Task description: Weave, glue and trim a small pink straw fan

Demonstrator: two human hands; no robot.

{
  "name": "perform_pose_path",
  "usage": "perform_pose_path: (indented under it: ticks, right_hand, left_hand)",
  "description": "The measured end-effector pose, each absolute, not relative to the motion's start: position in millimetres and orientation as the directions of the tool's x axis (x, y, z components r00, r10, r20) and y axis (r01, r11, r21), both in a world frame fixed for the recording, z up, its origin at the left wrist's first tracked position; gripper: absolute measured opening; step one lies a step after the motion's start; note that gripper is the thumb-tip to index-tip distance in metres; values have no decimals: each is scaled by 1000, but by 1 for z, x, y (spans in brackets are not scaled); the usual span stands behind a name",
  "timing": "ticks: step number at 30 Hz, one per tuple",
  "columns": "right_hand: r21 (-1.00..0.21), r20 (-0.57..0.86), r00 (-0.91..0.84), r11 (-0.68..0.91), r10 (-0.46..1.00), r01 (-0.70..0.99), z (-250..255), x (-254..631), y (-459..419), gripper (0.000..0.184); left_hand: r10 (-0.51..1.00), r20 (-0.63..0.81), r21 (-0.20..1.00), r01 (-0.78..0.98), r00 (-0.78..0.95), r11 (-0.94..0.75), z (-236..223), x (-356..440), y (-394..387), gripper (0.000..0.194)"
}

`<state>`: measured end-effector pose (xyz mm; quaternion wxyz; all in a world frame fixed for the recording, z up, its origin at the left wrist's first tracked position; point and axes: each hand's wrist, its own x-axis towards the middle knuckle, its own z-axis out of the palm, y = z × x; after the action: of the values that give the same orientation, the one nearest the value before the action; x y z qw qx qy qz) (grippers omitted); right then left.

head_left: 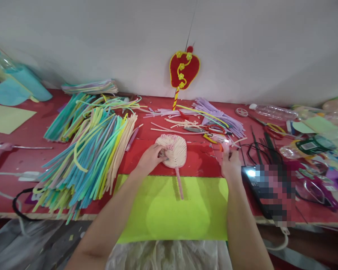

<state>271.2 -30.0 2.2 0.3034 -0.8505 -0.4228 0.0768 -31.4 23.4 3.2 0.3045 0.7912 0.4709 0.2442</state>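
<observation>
A small cream fan [177,152] made of fuzzy pipe cleaners lies on the table, pink curled trim along its top and a pink handle pointing toward me. My left hand [153,156] is closed at the fan's left edge, fingertips pressed on its face; whether a small piece is pinched there is hidden. To the right, my right hand [231,162] is wrapped around a pink glue gun [225,141] with a pale stick at its back. Under the fan's handle is a bright yellow-green sheet [171,213] at the table's front edge.
Bundled coloured pipe cleaners [84,150] fill the left; purple ones [219,116] lie behind the fan. A finished red fan [184,71] stands by the wall. At right are a phone [256,191], scissors [273,129], cables and plastic bottles [276,111].
</observation>
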Motion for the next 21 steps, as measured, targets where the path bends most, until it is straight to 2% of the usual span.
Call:
perform_pose_path:
  ticks: [7, 14, 21]
  right_hand:
    - [-621, 101, 563, -390, 820, 679, 21, 239, -42, 58]
    - [-621, 17, 531, -407, 847, 670, 28, 206, -47, 67]
    - [-639, 22, 507, -378, 862, 670, 19, 201, -45, 66]
  left_hand:
    - [883, 89, 698, 603, 462, -386, 7, -33, 24, 27]
    - [774, 151, 543, 602, 615, -585, 15, -32, 21, 26]
    - [798, 141, 563, 615, 586, -551, 15, -32, 20, 21]
